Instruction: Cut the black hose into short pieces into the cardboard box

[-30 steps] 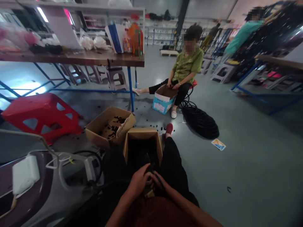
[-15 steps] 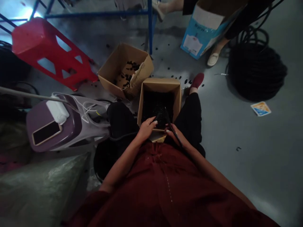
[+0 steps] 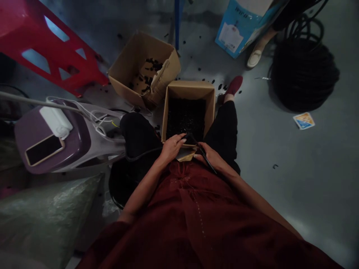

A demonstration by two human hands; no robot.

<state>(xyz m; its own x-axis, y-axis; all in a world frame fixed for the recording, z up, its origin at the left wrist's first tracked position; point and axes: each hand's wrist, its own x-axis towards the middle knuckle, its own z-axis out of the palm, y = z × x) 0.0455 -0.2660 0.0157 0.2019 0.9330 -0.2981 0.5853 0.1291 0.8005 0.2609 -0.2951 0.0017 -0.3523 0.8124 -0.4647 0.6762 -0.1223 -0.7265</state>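
Over the near edge of a cardboard box [image 3: 211,112], my left hand [image 3: 173,147] pinches the end of a black strip [image 3: 146,152] that trails off to the left past my knee. My right hand [image 3: 211,156] is closed around a thin dark tool [image 3: 206,160], whose far end meets the strip between my hands. The tool's exact kind is too dark to make out. Many small black pieces [image 3: 186,116] fill the bottom of the box, which stands between my legs.
A second cardboard box [image 3: 123,80] holds a few black pieces. At left are a red stool [image 3: 58,48] and a purple stool [image 3: 81,127] with a phone [image 3: 44,150]. A black coil [image 3: 304,76], a blue box [image 3: 235,28] and another person's foot [image 3: 255,58] are at right.
The view has shifted, so the stools sit further left and the boxes higher. The tool's tip now meets the strip near my left fingers; its blades looked apart before.
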